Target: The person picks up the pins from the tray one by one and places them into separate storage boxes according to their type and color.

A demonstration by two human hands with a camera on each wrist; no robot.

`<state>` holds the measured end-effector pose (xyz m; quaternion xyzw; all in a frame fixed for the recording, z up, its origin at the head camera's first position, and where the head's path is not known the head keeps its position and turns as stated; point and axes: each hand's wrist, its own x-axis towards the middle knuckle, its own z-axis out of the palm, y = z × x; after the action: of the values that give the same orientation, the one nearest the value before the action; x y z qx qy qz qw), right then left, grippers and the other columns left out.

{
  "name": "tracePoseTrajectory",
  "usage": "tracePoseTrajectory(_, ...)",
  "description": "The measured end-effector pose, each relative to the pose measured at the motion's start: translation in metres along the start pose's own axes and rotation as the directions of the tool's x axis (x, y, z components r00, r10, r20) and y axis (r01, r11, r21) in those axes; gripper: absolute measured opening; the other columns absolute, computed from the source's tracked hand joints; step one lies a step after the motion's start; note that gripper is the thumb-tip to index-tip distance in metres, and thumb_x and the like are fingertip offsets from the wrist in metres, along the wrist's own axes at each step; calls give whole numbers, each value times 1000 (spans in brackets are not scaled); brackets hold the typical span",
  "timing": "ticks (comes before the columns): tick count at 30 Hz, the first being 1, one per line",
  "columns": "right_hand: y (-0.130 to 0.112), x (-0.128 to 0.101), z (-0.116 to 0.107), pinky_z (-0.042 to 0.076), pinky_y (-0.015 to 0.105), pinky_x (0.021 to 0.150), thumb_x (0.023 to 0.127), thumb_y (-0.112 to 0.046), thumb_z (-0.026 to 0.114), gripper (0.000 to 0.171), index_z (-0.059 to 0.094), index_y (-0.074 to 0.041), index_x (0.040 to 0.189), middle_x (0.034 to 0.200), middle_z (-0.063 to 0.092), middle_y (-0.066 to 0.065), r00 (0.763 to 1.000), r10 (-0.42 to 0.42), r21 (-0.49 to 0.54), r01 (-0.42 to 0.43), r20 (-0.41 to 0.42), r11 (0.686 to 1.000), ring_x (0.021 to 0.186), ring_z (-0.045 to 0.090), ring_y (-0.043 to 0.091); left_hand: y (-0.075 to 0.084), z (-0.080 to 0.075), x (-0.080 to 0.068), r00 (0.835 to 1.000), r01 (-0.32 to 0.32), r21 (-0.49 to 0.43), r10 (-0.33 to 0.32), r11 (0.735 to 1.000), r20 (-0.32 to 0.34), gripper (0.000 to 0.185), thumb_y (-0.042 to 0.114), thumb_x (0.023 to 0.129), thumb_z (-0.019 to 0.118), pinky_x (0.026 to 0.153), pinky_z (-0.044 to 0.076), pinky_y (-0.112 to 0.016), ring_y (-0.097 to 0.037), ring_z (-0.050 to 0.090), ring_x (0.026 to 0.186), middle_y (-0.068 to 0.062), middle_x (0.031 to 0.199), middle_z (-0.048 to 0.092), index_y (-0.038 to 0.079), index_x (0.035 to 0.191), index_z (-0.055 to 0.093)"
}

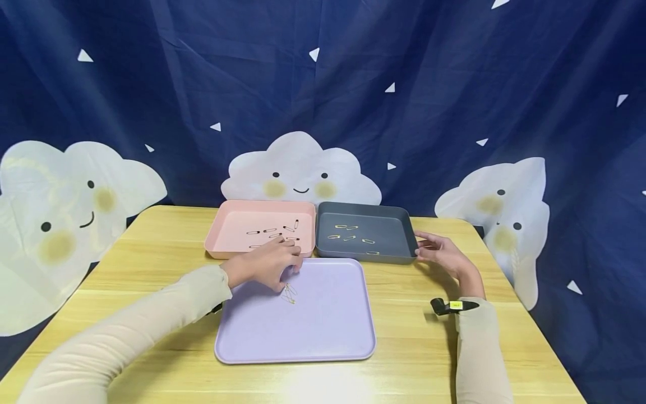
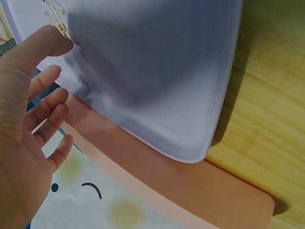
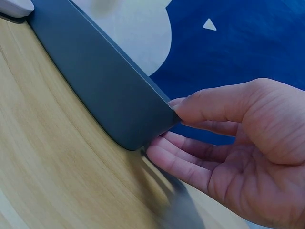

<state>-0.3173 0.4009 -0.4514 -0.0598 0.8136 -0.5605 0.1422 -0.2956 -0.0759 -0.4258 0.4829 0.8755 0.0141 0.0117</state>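
Observation:
A lilac tray (image 1: pixel 323 331) lies in the middle of the wooden table, with a few gold safety pins (image 1: pixel 289 293) near its far left. My left hand (image 1: pixel 290 269) hovers just above those pins, fingers relaxed and spread, holding nothing. In the left wrist view the left hand (image 2: pixel 59 76) has its thumb close to the gold pins (image 2: pixel 56 16) over the lilac tray (image 2: pixel 157 71). My right hand (image 1: pixel 421 247) touches the near right corner of the dark grey tray (image 1: pixel 388 216). In the right wrist view the right hand (image 3: pixel 164 131) has its thumb on that grey tray (image 3: pixel 105 90) corner, fingers fairly straight.
A pink tray (image 1: pixel 229 221) behind the lilac one holds several dark safety pins (image 1: pixel 275 233); the pink tray (image 2: pixel 157 186) also shows in the left wrist view. Several gold pins (image 1: pixel 348 233) lie in the grey tray. A blue curtain with cloud cutouts hangs behind the table.

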Motion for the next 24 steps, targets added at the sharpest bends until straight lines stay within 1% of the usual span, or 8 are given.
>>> tracePoseTrajectory(5,1,1,0,57,22,89,96,-2,63,69,30,5,157,141,43,39,1000,-8,6,8,2,1000,100,62,-1,1,0,-1,1000,-9,11,9,1000,-16,38,32,65,88,97,47,-57,-20,53,99,4,96,56,20,92,65)
tracePoseTrajectory(7,1,1,0,57,22,89,96,-2,63,69,30,5,157,142,43,40,1000,-14,4,14,6,1000,100,61,-2,2,0,-1,1000,-11,11,11,1000,-20,37,32,65,88,97,47,-56,-20,53,99,4,97,57,20,91,65)
tracePoseTrajectory(13,-1,-1,2,57,22,89,96,-3,64,70,30,5,157,142,43,40,1000,-16,5,16,10,1000,101,61,-1,2,4,-1,999,-13,3,13,1000,-29,29,29,67,85,95,46,-51,-18,53,98,6,95,56,22,87,65)
tracePoseTrajectory(16,-2,-1,2,57,22,89,96,-3,64,70,30,5,157,141,44,39,1000,-15,8,15,8,1000,100,62,1,3,6,-1,999,-18,-3,18,1000,-38,26,28,68,83,96,46,-50,-18,54,97,5,96,58,22,85,65)
tracePoseTrajectory(19,-2,-1,2,57,22,89,96,-3,64,70,30,5,157,140,44,39,1000,-13,9,13,7,1000,99,63,1,4,6,0,999,-25,-10,24,1000,-43,25,28,67,83,96,46,-49,-18,56,98,3,102,64,23,84,65)
tracePoseTrajectory(22,-1,-1,1,57,22,89,96,-4,63,70,29,6,157,140,44,39,1000,-15,5,14,8,1000,99,63,0,6,6,1,999,-33,-12,33,999,-40,23,27,68,83,94,46,-49,-20,57,100,0,107,67,23,81,65)
tracePoseTrajectory(24,0,-1,1,57,22,90,96,-4,63,70,29,6,157,141,44,40,1000,-11,6,11,6,1000,99,63,0,7,5,2,999,-33,-16,33,999,-34,22,27,68,83,96,46,-49,-21,59,105,-5,119,70,23,79,65)
